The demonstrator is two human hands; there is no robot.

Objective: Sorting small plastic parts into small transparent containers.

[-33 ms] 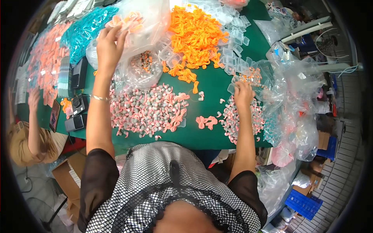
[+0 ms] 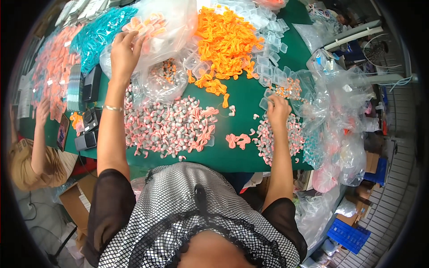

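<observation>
My left hand (image 2: 125, 53) reaches over a large clear plastic bag (image 2: 176, 31) that holds pale orange cord bundles (image 2: 147, 26). Its fingers are apart at the bag's edge, with nothing plainly gripped. My right hand (image 2: 279, 109) is closed at the fingertips on a small clear plastic box (image 2: 265, 99). Below that hand spreads a pile of small grey-and-pink curled pieces (image 2: 264, 145). A larger heap of the same pieces (image 2: 161, 127) lies nearer my left arm. Two pink cord bundles (image 2: 237, 140) rest between the heaps, and more pink cord bundles (image 2: 203, 134) border the larger one.
An orange cord heap (image 2: 225, 40) and many clear boxes (image 2: 270, 49) fill the far side of the green table (image 2: 232, 163). Clear bags (image 2: 335, 120) crowd the right edge. Teal packets (image 2: 100, 38) and dark devices (image 2: 91, 118) stand left, near another person's hand (image 2: 42, 114).
My left hand has shifted slightly toward me and to the left. The clear box at my right fingertips has moved a little left. The other person's hand has risen slightly.
</observation>
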